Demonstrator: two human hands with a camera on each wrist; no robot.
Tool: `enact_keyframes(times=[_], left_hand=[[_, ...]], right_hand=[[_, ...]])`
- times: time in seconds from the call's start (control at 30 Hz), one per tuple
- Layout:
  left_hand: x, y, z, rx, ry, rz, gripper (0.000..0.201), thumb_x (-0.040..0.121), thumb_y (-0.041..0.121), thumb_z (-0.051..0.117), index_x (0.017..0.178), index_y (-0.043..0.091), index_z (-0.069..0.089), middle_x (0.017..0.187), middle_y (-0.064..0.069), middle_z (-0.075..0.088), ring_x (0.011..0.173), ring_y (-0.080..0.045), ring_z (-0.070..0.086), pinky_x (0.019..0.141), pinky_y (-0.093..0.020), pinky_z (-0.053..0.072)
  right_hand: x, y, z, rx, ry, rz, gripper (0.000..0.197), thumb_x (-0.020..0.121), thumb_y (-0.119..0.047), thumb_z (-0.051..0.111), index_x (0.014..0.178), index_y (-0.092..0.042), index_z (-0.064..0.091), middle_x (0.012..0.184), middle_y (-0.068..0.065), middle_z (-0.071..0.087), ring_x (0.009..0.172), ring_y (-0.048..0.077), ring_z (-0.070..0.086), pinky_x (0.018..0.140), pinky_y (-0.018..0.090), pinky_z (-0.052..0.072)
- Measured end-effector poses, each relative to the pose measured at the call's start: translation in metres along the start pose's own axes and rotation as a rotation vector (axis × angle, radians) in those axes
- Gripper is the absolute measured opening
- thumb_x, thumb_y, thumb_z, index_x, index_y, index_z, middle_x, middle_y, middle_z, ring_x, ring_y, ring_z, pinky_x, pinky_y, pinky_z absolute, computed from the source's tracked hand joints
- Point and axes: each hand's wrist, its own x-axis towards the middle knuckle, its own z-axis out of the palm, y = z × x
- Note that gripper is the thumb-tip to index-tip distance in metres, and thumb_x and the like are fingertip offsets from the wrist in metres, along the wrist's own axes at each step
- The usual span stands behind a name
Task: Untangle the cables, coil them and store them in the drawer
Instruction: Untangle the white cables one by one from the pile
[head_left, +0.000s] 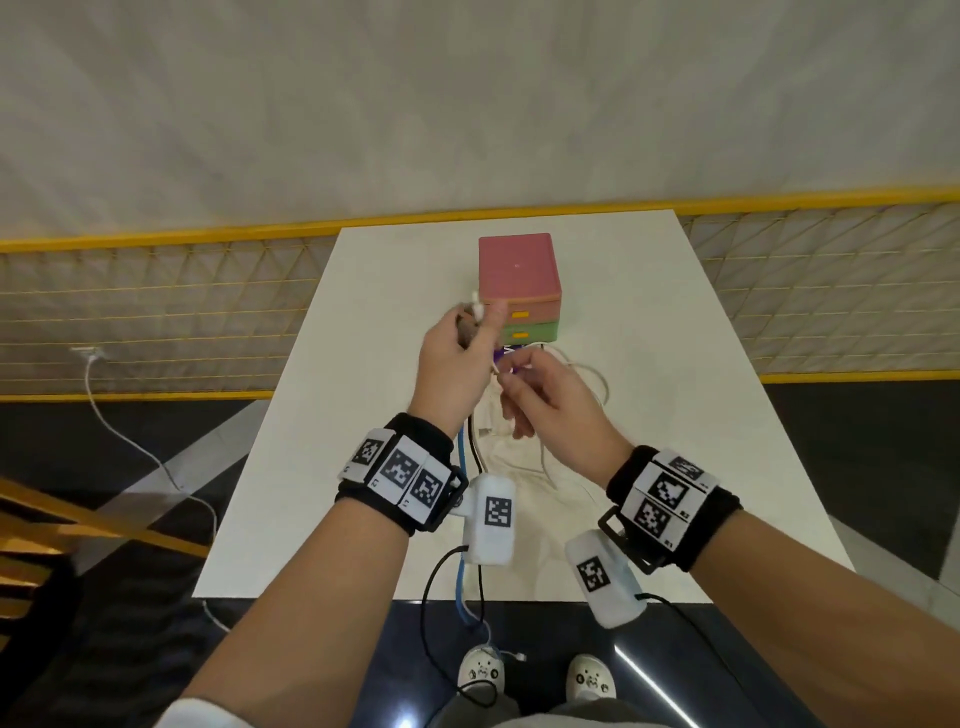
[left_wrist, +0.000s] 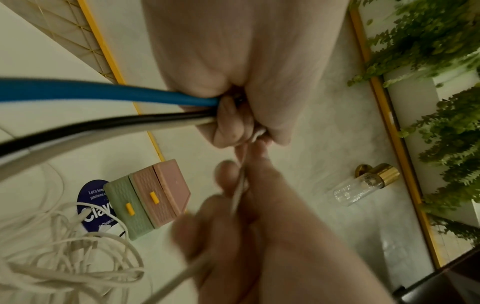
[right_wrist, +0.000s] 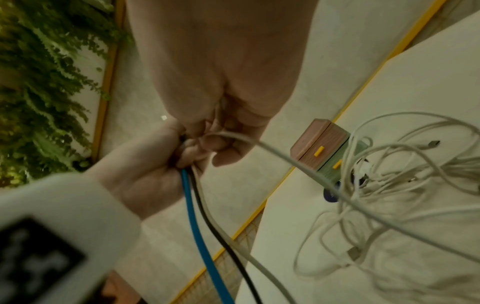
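Closest to the person, the left hand (head_left: 457, 364) is fisted round a smooth blue cable (right_wrist: 197, 230), a black cable (right_wrist: 223, 236) and a pale one that trail off the table edge, while the right hand (head_left: 550, 400) pinches one thin white cable (right_wrist: 280, 158). Beyond them a loose white tangle (left_wrist: 64, 257) of rubbery cords sprawls on the matte white table (head_left: 675, 415). Farthest, the blocky pink-and-green drawer box (head_left: 519, 280) has both yellow-handled drawers closed, so nothing looks coiled or stored yet.
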Motion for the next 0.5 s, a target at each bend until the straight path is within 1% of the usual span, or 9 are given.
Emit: enact_keyframes(times=[0.07,0.17,0.23,0.27,0.3,0.33,0.4,0.43,0.5], left_hand=[[0.007,0.005,-0.005,-0.100,0.085,0.008,0.032,0.099,0.032,0.055,0.071,0.017,0.050,0.059,0.001,0.051,0.045,-0.007,0.040,0.052,-0.024,0.037],[0.014,0.022,-0.019,-0.302,0.158,0.007,0.038,0.101,0.025,0.051,0.065,0.020,0.041,0.049,0.009,0.036,0.047,-0.009,0.033,0.056,-0.026,0.035],[0.016,0.034,-0.029,-0.453,0.103,-0.009,0.041,0.101,0.021,0.052,0.062,0.021,0.038,0.048,0.009,0.030,0.047,-0.010,0.029,0.053,-0.024,0.035],[0.016,0.038,-0.033,-0.472,0.037,-0.023,0.040,0.100,0.021,0.055,0.064,0.021,0.039,0.048,0.009,0.029,0.046,-0.010,0.026,0.048,-0.022,0.033],[0.015,0.040,-0.035,-0.425,-0.038,-0.039,0.035,0.098,0.022,0.058,0.067,0.022,0.043,0.050,0.009,0.028,0.045,-0.010,0.023,0.042,-0.021,0.027],[0.014,0.040,-0.034,-0.293,-0.112,-0.051,0.027,0.096,0.026,0.061,0.073,0.024,0.048,0.052,0.009,0.027,0.044,-0.010,0.022,0.039,-0.020,0.022],[0.008,0.037,-0.029,0.115,-0.277,-0.037,0.014,0.092,0.038,0.065,0.084,0.029,0.058,0.057,0.009,0.028,0.044,-0.009,0.024,0.040,-0.021,0.020],[0.005,0.033,-0.026,0.280,-0.368,-0.045,0.014,0.091,0.042,0.065,0.086,0.030,0.061,0.055,0.011,0.029,0.043,-0.008,0.025,0.040,-0.021,0.020],[-0.001,0.027,-0.019,0.419,-0.507,-0.100,0.022,0.092,0.043,0.063,0.078,0.026,0.064,0.044,0.013,0.029,0.038,-0.008,0.024,0.039,-0.021,0.020]], right_hand=[[-0.007,0.012,-0.003,-0.155,-0.100,-0.002,0.024,0.101,-0.018,0.039,0.091,-0.008,0.058,0.060,-0.003,0.047,0.053,0.009,0.044,0.058,0.028,0.045],[-0.016,0.038,-0.017,-0.321,-0.224,0.033,0.031,0.102,-0.021,0.034,0.084,-0.009,0.056,0.066,-0.004,0.047,0.060,0.010,0.047,0.063,0.022,0.043],[-0.017,0.049,-0.030,-0.389,-0.247,0.097,0.031,0.102,-0.022,0.033,0.081,-0.013,0.053,0.069,-0.006,0.050,0.064,0.010,0.051,0.065,0.017,0.041],[-0.015,0.052,-0.035,-0.399,-0.224,0.115,0.030,0.102,-0.022,0.033,0.081,-0.012,0.052,0.069,-0.006,0.050,0.064,0.009,0.052,0.065,0.014,0.040],[-0.012,0.050,-0.040,-0.399,-0.184,0.114,0.030,0.102,-0.022,0.034,0.080,-0.011,0.052,0.069,-0.006,0.051,0.062,0.007,0.052,0.063,0.012,0.039],[-0.006,0.046,-0.044,-0.397,-0.134,0.098,0.030,0.102,-0.021,0.035,0.080,-0.010,0.051,0.068,-0.006,0.051,0.060,0.005,0.051,0.061,0.010,0.039],[0.007,0.030,-0.049,-0.377,-0.030,0.035,0.029,0.102,-0.020,0.036,0.078,-0.011,0.050,0.065,-0.002,0.050,0.056,0.003,0.047,0.058,0.010,0.037],[0.013,0.020,-0.051,-0.354,0.007,0.000,0.028,0.101,-0.019,0.037,0.078,-0.013,0.050,0.064,-0.001,0.048,0.055,0.005,0.045,0.057,0.013,0.037],[0.024,0.003,-0.054,-0.320,0.040,-0.068,0.026,0.101,-0.017,0.039,0.077,-0.017,0.050,0.062,-0.004,0.044,0.056,0.005,0.040,0.056,0.017,0.034]])
